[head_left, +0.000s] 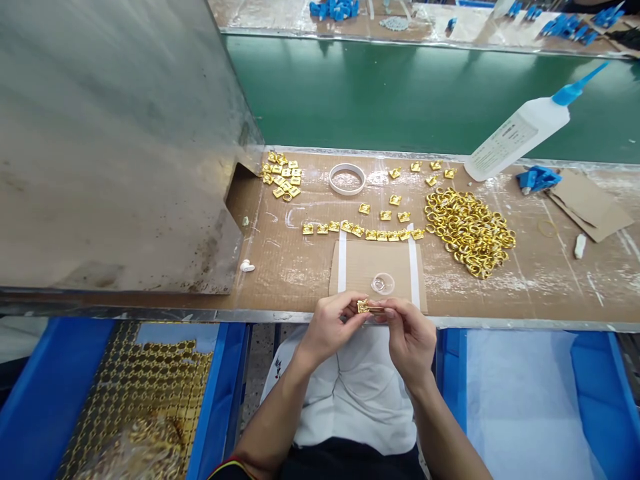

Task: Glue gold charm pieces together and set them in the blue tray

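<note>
Between finger and thumb of my left hand (336, 325) is a small gold piece (363, 306), held near the table's front edge. My right hand (411, 333) pinches a thin stick-like tool (377, 309) whose end meets that piece. Just beyond the fingers, a small clear round dish (383, 284) sits on a cardboard pad (357, 267) with white tape strips. Behind the pad runs a row of gold pieces (371, 235). To the right lies a large heap of gold rings (470, 230), and a cluster of gold pieces (283, 175) lies at the back left.
A metal housing (115, 147) stands at the left. A white tape roll (347, 179), a tilted bottle (520, 137) and blue clips (538, 179) are along the back. Blue bins (220, 400) flank my lap below the table; the left one holds rows of gold rings (150, 380).
</note>
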{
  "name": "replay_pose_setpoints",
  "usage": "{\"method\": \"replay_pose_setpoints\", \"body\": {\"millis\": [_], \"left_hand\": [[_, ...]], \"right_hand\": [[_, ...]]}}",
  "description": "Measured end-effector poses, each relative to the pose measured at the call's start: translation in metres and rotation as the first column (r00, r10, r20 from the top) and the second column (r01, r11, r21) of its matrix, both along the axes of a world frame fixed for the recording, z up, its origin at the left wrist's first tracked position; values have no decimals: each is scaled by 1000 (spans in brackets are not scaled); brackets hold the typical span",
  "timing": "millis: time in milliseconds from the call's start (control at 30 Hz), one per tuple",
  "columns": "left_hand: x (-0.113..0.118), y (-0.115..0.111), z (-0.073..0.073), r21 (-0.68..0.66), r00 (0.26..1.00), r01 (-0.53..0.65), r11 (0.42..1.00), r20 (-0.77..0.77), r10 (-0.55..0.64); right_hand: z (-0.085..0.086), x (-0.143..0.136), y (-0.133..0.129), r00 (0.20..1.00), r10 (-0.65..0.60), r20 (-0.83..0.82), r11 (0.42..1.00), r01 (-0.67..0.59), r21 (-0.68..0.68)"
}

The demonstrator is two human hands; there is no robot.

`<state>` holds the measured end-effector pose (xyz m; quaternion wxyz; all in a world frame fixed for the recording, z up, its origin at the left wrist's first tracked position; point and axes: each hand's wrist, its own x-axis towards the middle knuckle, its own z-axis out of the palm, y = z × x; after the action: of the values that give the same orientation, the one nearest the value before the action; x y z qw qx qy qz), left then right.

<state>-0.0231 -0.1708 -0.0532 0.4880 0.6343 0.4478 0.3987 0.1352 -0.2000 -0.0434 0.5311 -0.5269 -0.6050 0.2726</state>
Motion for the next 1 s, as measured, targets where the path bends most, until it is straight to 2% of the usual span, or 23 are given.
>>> {"method": "replay_pose_setpoints", "body": {"millis": [600, 1000], "left_hand": [[0, -1, -1, -38, 1000, 2, 999, 6, -1], [1, -2, -1, -55, 1000, -6, 998, 19, 7]], "right_hand": [[-5, 0, -1, 999, 8, -43, 1000, -9, -16], [2, -1, 2, 1000, 9, -3, 999, -9, 43]]}}
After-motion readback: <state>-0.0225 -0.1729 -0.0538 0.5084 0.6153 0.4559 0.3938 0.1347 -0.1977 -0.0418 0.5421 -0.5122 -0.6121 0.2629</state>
